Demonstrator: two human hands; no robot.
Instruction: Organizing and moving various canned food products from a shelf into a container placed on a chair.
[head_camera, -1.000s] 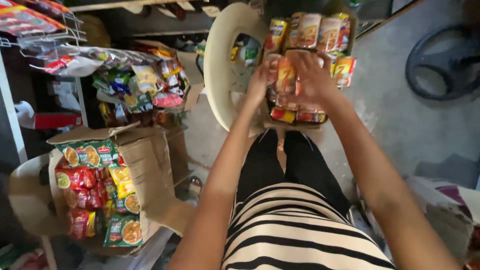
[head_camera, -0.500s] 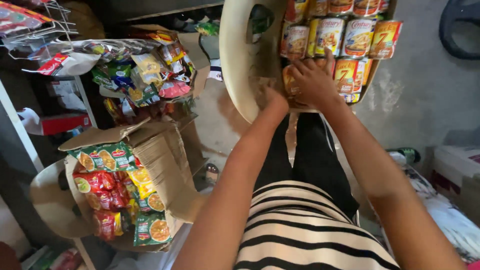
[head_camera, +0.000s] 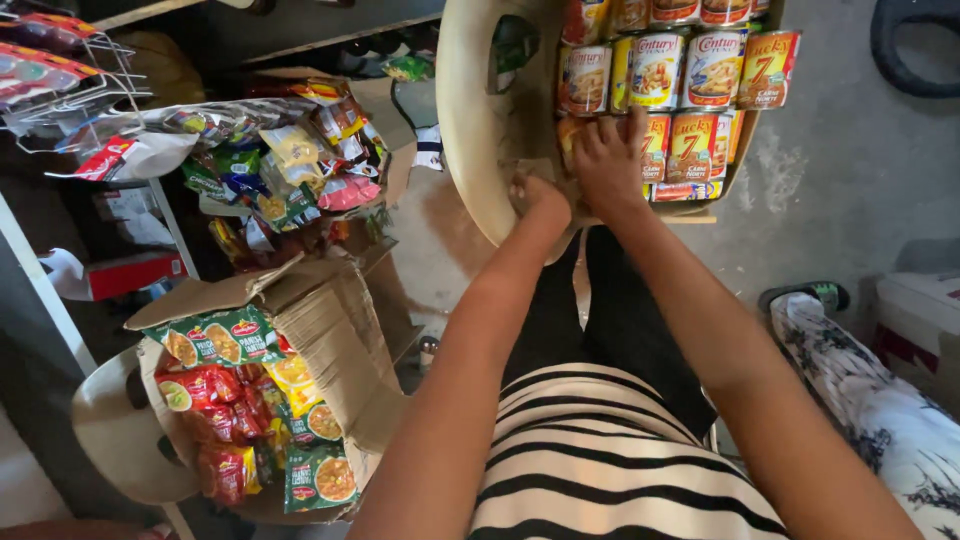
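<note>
Cans (head_camera: 668, 100) stood packed in rows in a shallow cardboard tray (head_camera: 742, 160) at the top centre of the frame, most with yellow, red and orange labels. The right hand (head_camera: 608, 160) lay flat on the lower left cans of the tray, fingers (head_camera: 632, 128) spread and pointing up the frame, pressing on the cans rather than closed round any one of them. The left hand (head_camera: 540, 195) sat just beside it, lower and to the left, curled at the near left corner of the tray; whether it gripped the tray's edge or a can could not be told. A pale plastic chair (head_camera: 470, 120) stood right behind the tray, its curved side showing to the left of the cans. Both forearms ran down to the bottom of the frame, over a black-and-white striped shirt (head_camera: 610, 470).

At lower left, an open cardboard box (head_camera: 330, 340) held red, green and yellow snack packets (head_camera: 240, 400). Above it, at upper left, more bright packets (head_camera: 280, 170) were heaped below a wire rack (head_camera: 70, 80). The grey concrete floor (head_camera: 850, 210) filled the right side, with a flowered cloth (head_camera: 870, 400) at lower right.
</note>
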